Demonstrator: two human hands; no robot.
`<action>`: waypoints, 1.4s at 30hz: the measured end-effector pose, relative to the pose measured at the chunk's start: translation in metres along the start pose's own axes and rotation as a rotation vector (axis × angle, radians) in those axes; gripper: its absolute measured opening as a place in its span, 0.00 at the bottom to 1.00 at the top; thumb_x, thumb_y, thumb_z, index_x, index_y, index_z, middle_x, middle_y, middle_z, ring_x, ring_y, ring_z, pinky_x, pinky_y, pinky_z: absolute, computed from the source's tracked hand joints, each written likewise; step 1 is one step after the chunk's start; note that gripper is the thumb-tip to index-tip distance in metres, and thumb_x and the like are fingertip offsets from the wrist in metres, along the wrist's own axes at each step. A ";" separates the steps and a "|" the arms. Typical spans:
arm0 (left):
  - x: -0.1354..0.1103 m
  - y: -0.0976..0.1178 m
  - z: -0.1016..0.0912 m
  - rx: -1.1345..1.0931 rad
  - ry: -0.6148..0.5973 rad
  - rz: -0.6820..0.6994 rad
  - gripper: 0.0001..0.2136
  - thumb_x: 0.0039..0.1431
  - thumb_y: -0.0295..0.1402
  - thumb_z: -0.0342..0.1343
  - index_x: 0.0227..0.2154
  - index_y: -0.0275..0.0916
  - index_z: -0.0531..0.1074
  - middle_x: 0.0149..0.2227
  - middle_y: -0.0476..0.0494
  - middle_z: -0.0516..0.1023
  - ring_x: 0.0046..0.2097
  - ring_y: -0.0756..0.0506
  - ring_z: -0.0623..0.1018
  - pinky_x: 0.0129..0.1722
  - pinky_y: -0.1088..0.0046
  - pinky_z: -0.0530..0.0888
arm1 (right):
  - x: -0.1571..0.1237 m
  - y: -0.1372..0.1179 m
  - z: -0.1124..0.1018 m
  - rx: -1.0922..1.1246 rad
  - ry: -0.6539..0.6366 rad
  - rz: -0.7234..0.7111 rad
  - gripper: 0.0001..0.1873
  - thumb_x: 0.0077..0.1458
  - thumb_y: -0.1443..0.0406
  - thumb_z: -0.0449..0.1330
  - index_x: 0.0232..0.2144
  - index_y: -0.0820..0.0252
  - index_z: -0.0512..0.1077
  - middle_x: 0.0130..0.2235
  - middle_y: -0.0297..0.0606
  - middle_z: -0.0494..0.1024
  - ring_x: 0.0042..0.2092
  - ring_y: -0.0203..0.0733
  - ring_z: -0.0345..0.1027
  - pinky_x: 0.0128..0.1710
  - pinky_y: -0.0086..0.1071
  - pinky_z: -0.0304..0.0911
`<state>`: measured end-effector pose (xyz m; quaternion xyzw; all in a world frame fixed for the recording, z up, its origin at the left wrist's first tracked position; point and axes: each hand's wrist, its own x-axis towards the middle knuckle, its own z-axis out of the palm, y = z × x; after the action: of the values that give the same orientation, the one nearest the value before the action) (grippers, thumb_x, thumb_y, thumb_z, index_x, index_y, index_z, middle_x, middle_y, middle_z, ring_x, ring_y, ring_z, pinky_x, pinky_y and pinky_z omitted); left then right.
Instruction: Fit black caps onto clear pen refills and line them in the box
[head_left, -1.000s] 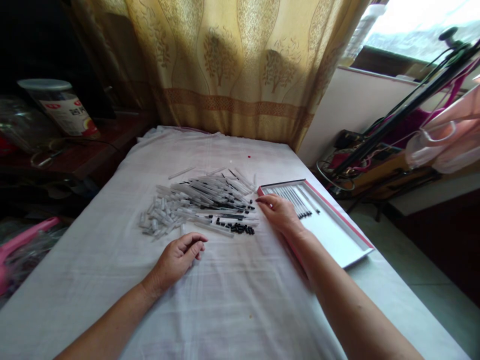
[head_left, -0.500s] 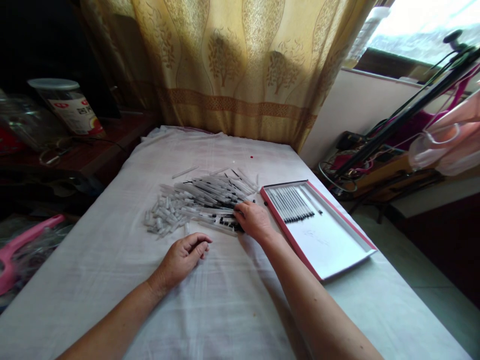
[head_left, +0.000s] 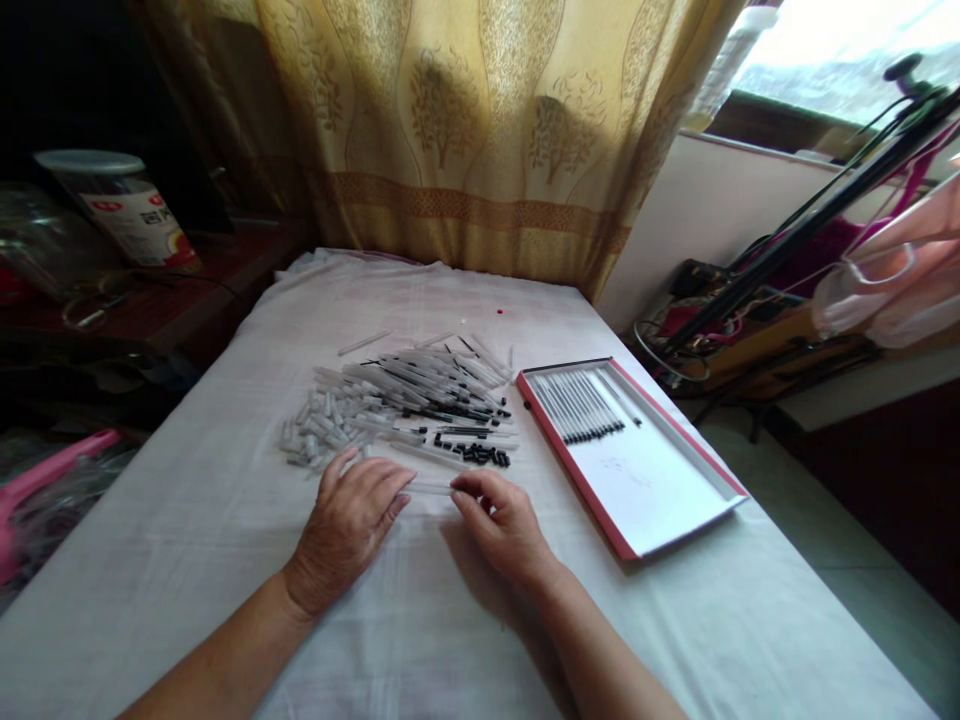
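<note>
A clear pen barrel (head_left: 430,489) spans the gap between my hands, just in front of the pile. The fingers of my left hand (head_left: 351,528) are closed on its left end. My right hand (head_left: 504,522) pinches the right end between thumb and fingertips; whether a small part is also in that pinch is hidden. Behind them lies a heap of translucent pen barrels (head_left: 412,378), with whitish pen caps (head_left: 321,428) at its left. Small black plugs (head_left: 487,455) are gathered at its near right, below some dark refills (head_left: 466,432).
To the right is a red-edged shallow box lid (head_left: 577,503) holding a row of pens (head_left: 576,408) with black ends. One red bit (head_left: 500,312) lies toward the back. A labelled jar (head_left: 127,215) stands on the left cabinet. A curtain (head_left: 480,120) hangs behind the table.
My right hand has come from the black plugs toward me, beside my left hand. My left hand has turned palm down, and a pen barrel now stretches between both.
</note>
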<state>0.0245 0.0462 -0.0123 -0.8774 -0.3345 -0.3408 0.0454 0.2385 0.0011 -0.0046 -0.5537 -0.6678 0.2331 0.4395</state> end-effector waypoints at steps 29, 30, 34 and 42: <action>-0.006 -0.009 0.008 -0.208 -0.123 -0.268 0.12 0.67 0.36 0.47 0.45 0.40 0.73 0.40 0.44 0.81 0.40 0.45 0.81 0.43 0.72 0.77 | 0.096 0.034 -0.073 -0.957 -0.472 0.298 0.09 0.57 0.62 0.60 0.38 0.53 0.80 0.44 0.42 0.79 0.43 0.48 0.74 0.35 0.32 0.61; -0.006 -0.009 0.008 -0.209 -0.124 -0.268 0.12 0.66 0.36 0.47 0.45 0.40 0.73 0.40 0.44 0.81 0.40 0.45 0.81 0.42 0.72 0.77 | 0.096 0.034 -0.073 -0.959 -0.479 0.289 0.09 0.57 0.62 0.60 0.38 0.54 0.80 0.44 0.43 0.79 0.43 0.48 0.74 0.35 0.32 0.61; -0.005 -0.008 0.008 -0.207 -0.122 -0.258 0.12 0.67 0.36 0.47 0.44 0.40 0.74 0.39 0.43 0.81 0.40 0.46 0.81 0.41 0.72 0.77 | 0.092 0.036 -0.072 -0.965 -0.476 0.254 0.11 0.60 0.63 0.57 0.41 0.57 0.77 0.46 0.45 0.78 0.44 0.48 0.73 0.36 0.32 0.60; -0.003 -0.008 0.006 -0.227 -0.132 -0.289 0.13 0.66 0.37 0.47 0.43 0.40 0.74 0.39 0.43 0.81 0.40 0.45 0.81 0.41 0.71 0.77 | 0.086 0.037 -0.073 -0.933 -0.424 0.223 0.10 0.61 0.65 0.56 0.39 0.58 0.76 0.44 0.46 0.79 0.42 0.47 0.74 0.36 0.32 0.60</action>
<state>0.0215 0.0523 -0.0204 -0.8402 -0.4187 -0.3211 -0.1250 0.3201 0.0798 0.0315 -0.6991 -0.7118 0.0633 -0.0261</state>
